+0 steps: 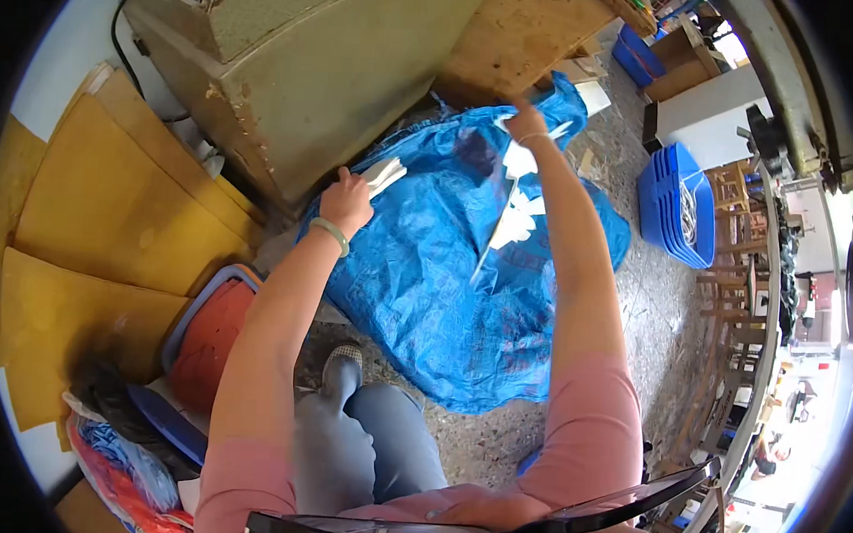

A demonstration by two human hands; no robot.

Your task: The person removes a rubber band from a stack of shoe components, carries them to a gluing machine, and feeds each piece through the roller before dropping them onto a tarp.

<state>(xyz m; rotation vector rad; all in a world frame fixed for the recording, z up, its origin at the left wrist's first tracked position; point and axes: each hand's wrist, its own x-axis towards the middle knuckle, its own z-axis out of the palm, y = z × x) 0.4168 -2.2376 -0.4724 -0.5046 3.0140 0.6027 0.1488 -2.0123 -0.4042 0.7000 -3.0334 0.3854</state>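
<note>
A large blue woven plastic sack (417, 257) lies crumpled on the floor in front of me. My left hand (347, 205) is closed on a small bundle of white strips (385, 176), over the sack's left side. My right hand (525, 126) reaches to the sack's far end, its fingers bent down beside more white pieces. What those fingers grip is too small to make out. White paper-like scraps (515, 218) show in a long gap in the sack, below the right hand.
A worn metal cabinet (339, 75) and a wooden board (519, 39) stand behind the sack. Yellow-brown sheets (100, 199) and a red bin (213, 330) are at left. Stacked blue baskets (668, 204) sit at right, near wooden stools (730, 188). A plastic bag (128, 463) lies lower left.
</note>
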